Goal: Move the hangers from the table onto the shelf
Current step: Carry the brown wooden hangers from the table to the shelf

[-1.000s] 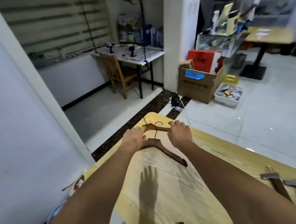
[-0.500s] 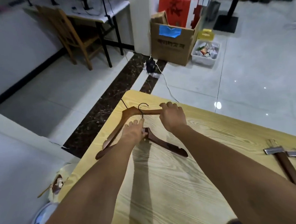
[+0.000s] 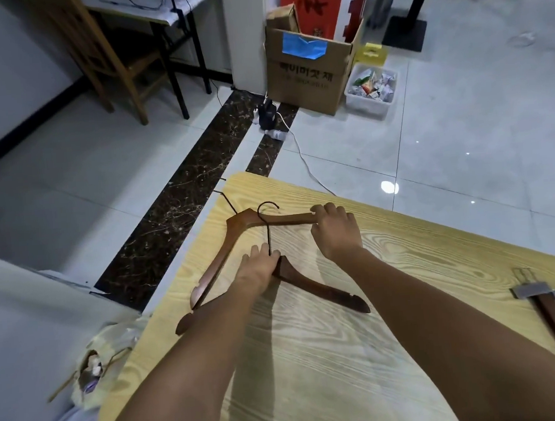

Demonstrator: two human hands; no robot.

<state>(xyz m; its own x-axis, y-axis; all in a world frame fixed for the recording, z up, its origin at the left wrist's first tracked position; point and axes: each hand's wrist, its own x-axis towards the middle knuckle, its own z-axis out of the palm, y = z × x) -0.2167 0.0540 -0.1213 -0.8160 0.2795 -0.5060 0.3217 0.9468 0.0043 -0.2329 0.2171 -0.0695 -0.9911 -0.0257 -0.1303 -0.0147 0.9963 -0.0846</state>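
Two dark brown wooden hangers with black wire hooks lie near the far corner of the light wooden table (image 3: pixel 405 267). My right hand (image 3: pixel 335 231) grips the right arm of the far hanger (image 3: pixel 238 229), whose hook reaches past the table's edge. My left hand (image 3: pixel 262 265) holds the near hanger (image 3: pixel 321 289) at its neck, where the hook stands up between my fingers. The near hanger's left arm passes under my left forearm. No shelf is in view.
More brown hangers with metal clips (image 3: pixel 553 316) lie at the table's right edge. On the floor beyond stand a cardboard box (image 3: pixel 306 73), a white bin (image 3: pixel 371 92) and a power adapter with its cable (image 3: pixel 267 114). A wooden chair (image 3: pixel 104 58) and a desk are at the far left.
The view has tilted down and closer to the table. My left hand moved from the far hanger back to the near hanger's neck. My right hand kept its grip.
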